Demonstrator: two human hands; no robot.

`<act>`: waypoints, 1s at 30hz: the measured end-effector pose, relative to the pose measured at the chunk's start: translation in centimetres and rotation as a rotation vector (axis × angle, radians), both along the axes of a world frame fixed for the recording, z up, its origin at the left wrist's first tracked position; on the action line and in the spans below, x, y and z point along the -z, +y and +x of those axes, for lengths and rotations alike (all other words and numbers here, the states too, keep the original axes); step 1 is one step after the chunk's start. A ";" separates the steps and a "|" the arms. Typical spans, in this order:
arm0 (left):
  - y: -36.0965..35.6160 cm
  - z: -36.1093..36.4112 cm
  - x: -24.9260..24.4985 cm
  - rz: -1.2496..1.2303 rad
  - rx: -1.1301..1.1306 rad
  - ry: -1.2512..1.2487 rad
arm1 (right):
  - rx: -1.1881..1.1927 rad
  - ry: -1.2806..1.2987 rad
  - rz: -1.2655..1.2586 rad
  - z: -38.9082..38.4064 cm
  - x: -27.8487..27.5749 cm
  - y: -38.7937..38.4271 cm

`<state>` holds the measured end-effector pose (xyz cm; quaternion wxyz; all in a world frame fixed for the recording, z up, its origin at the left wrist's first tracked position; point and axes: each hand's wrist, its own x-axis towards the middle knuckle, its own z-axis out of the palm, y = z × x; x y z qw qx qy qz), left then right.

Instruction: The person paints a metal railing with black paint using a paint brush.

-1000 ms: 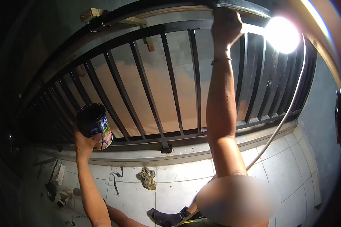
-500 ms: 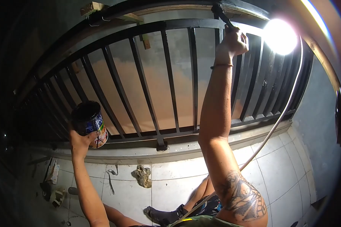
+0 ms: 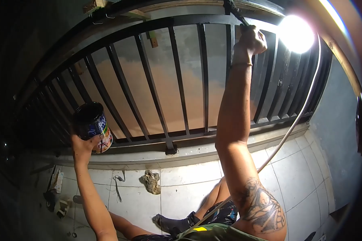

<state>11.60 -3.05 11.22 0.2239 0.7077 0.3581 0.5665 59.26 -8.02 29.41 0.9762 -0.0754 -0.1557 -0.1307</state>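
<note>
My right hand (image 3: pixel 252 39) is closed round the handle of a dark paintbrush (image 3: pixel 238 15). The brush's head touches the black metal railing (image 3: pixel 189 20) near its top rail, at the upper edge of the view. Low on the left, my left hand (image 3: pixel 84 148) grips a paint can (image 3: pixel 101 134) from beneath and the side. Its blue, white and orange label shows, and its open mouth is dark inside. The can is held in front of the railing's bars. How much paint is in it I cannot make out.
A bright round lamp (image 3: pixel 297 34) glows at the upper right, with a pale cable (image 3: pixel 297 116) running down from it. On the tiled floor (image 3: pixel 181 201) lie a crumpled rag (image 3: pixel 151 181) and a dark strap (image 3: pixel 117 186). A bamboo pole (image 3: pixel 344 66) leans at the right.
My right hand and the brush have shifted slightly right and up relative to the railing. The whole view has tilted down a little, and the can remains in my left hand.
</note>
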 end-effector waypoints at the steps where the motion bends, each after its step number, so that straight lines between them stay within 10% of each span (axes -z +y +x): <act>1: -0.3 0.0 -0.2 -0.026 0.026 -0.011 | 0.086 0.046 -0.078 -0.4 0.9 -0.5; 6: -0.1 -0.1 -0.4 -0.010 0.030 0.004 | 0.546 0.108 -0.293 0.4 4.5 -0.2; 8: -0.8 0.0 -0.7 0.026 0.032 0.023 | 1.244 0.012 -0.467 0.9 4.7 0.1; 10: -0.4 -0.7 -0.2 -0.001 0.014 0.008 | 1.307 -0.111 -1.017 0.2 5.2 2.4; 20: 1.4 -1.8 1.1 -0.148 -0.005 0.027 | 0.762 -0.598 -0.411 -10.7 4.2 7.8; 22: 1.4 -1.7 1.2 -0.144 -0.005 0.030 | 1.432 -0.465 -0.777 -3.8 3.6 5.4; 30: 2.4 -1.6 2.1 0.064 -0.002 0.031 | 1.788 -0.115 -1.011 2.3 3.0 2.5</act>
